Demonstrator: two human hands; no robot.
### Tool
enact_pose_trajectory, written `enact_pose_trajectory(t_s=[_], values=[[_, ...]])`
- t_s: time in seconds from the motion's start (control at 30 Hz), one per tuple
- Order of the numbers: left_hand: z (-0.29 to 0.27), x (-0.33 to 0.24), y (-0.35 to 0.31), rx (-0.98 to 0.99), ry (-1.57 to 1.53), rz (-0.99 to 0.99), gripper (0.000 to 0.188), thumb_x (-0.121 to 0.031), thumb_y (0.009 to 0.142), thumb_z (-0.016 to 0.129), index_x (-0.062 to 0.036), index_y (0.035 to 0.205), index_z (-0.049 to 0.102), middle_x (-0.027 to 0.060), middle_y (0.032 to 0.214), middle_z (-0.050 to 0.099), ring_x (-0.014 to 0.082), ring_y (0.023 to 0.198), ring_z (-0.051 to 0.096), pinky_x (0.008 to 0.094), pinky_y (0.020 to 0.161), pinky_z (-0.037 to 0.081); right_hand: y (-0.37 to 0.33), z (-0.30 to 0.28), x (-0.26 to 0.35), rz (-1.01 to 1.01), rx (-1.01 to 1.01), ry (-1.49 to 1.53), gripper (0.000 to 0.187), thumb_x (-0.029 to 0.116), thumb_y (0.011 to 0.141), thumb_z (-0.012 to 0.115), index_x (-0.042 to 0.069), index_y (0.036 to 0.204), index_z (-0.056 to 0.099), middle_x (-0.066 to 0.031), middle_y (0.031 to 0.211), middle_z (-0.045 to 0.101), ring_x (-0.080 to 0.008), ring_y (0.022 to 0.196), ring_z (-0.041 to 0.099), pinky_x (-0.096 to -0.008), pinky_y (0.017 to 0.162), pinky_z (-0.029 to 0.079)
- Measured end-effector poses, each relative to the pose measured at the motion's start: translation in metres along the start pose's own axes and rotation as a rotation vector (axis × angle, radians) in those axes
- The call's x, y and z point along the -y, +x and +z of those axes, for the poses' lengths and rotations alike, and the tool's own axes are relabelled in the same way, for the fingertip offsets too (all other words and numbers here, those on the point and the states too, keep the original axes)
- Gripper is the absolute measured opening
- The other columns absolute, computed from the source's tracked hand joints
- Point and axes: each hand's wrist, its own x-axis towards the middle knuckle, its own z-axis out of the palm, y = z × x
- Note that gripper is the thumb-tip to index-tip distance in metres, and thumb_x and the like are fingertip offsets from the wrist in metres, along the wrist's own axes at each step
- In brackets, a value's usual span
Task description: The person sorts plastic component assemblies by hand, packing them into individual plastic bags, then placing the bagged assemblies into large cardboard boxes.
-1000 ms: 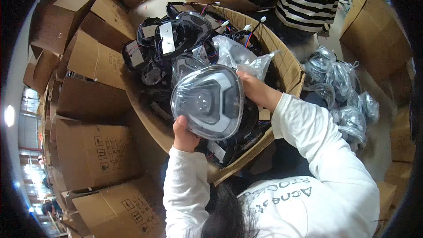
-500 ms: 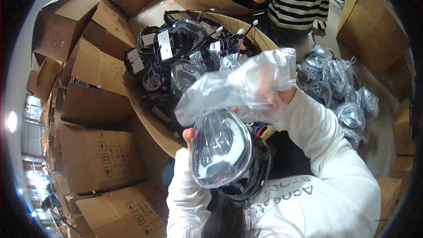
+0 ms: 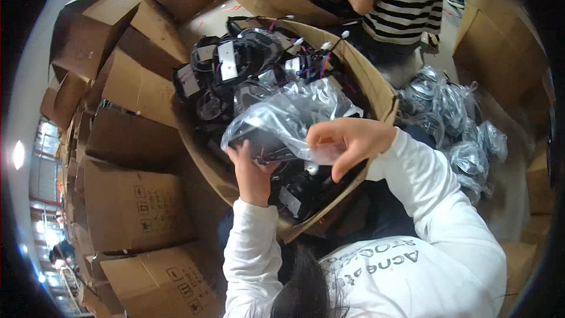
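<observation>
A clear plastic bag (image 3: 294, 112) lies loosely over a dark, rounded lamp-like unit, most of which is hidden beneath the film. At the near left edge of the bag is my left hand (image 3: 254, 176), fingers spread and thumb apart, the fingertips against the film. My right hand (image 3: 356, 140) has its fingers curled at the right edge of the bag, with film between fingers and thumb. Both hands are over a large cardboard box (image 3: 206, 162) filled with black lamp units (image 3: 250, 53) that have clear lenses, white labels and wires with white connectors.
Several lamp units in clear bags (image 3: 453, 115) are piled on the floor to the right. Cardboard boxes (image 3: 138, 206) stand stacked along the left, and another carton (image 3: 491, 62) is at the far right. Beyond the box, a person in a striped shirt (image 3: 400, 3) stands beside another carton.
The lamp unit, held upright close to me before, has gone forward and down under the bag. Both hands moved away from me, over the box. My right hand came down with the bag.
</observation>
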Motion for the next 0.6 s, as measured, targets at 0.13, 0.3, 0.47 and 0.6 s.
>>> enact_pose_trajectory(t_s=[0.13,0.3,0.47,0.6], values=[[-0.002,-0.025,-0.02,0.008,0.477,0.636,0.078,-0.013,0.104,0.05,-0.0105,0.166,0.002,0.0166,0.17,0.015,0.0289,0.119,0.063,0.0384,0.082,0.059,0.004,0.002,0.026,0.157,-0.392,-0.319,0.059,0.008,0.084,0.079,0.013,0.135,0.051,-0.0017,0.083,0.059,-0.0097,0.068,0.056,-0.0287,0.062,0.047],[-0.029,-0.041,-0.023,0.135,0.789,1.251,0.064,0.001,0.103,0.046,0.0007,0.163,0.021,0.0217,0.159,0.041,0.0181,0.1,0.068,0.0251,0.066,0.049,0.001,-0.04,-0.006,0.301,-1.066,-0.391,0.017,0.014,0.102,0.062,0.004,0.112,0.071,-0.0056,0.085,0.073,-0.0094,0.081,0.067,-0.0268,0.072,0.053],[-0.023,-0.065,-0.026,0.055,1.316,1.432,0.065,-0.002,0.093,0.058,0.0077,0.155,0.039,0.021,0.127,0.067,0.0198,0.077,0.061,0.0268,0.069,0.049,-0.005,-0.075,-0.035,0.208,-1.185,-0.79,0.025,0.018,0.104,0.061,0.0,0.115,0.073,-0.0135,0.097,0.077,-0.019,0.082,0.07,-0.0316,0.077,0.054],[-0.017,-0.074,-0.007,-0.157,1.779,1.189,0.059,-0.005,0.082,0.064,-0.0004,0.14,0.057,0.0098,0.116,0.07,0.0269,0.075,0.062,0.0349,0.075,0.051,-0.017,-0.095,-0.043,0.204,-1.119,-0.192,0.03,0.015,0.104,0.061,-0.002,0.127,0.069,-0.002,0.09,0.072,-0.0095,0.073,0.063,-0.024,0.068,0.05]])
